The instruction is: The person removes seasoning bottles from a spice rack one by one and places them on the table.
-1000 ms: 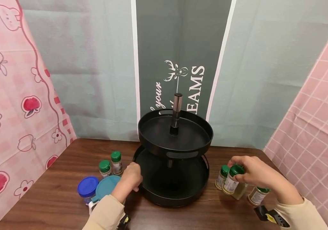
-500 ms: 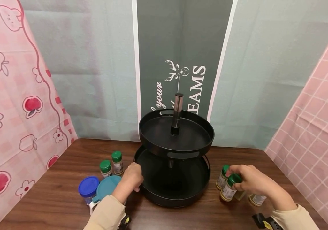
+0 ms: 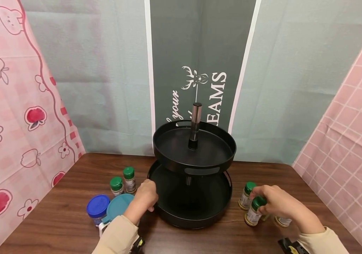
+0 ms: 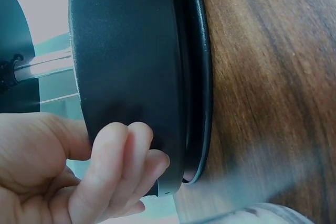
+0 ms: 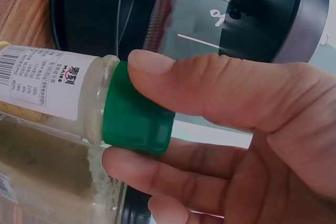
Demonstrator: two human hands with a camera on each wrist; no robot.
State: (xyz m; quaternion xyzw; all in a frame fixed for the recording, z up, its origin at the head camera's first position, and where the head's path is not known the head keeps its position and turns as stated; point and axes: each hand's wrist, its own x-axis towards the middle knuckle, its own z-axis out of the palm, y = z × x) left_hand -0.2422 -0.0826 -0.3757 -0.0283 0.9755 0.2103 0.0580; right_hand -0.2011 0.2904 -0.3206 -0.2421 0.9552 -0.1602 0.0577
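My left hand point(image 3: 146, 195) grips the left rim of the lower tray point(image 3: 193, 221) of a black two-tier turntable rack. In the left wrist view, the thumb goes over the rim while the fingers point(image 4: 109, 156) lie against the outer wall. At the right, my right hand point(image 3: 277, 203) pinches the green cap point(image 5: 139, 111) of a spice jar point(image 3: 252, 216), which stands upright near the table. Beside it is another green-capped jar point(image 3: 245, 200). A clear bottle of yellowish powder point(image 5: 47, 161) with a dark cap lies close under my fingers. Another jar point(image 3: 283, 221) is partly hidden by the hand.
Above the lower tray is the upper tray point(image 3: 196, 155), with a metal post point(image 3: 195, 121) rising through it. Left of the rack stand two green-capped jars point(image 3: 129, 180), a blue-lidded tub point(image 3: 98, 206) and a teal-lidded container point(image 3: 118, 206). Fabric curtains point(image 3: 114, 88) surround the wooden table point(image 3: 63, 204).
My right hand has come down and slightly nearer with the spice jar, lowering it beside the other jars. My left hand keeps its grip on the tray rim.
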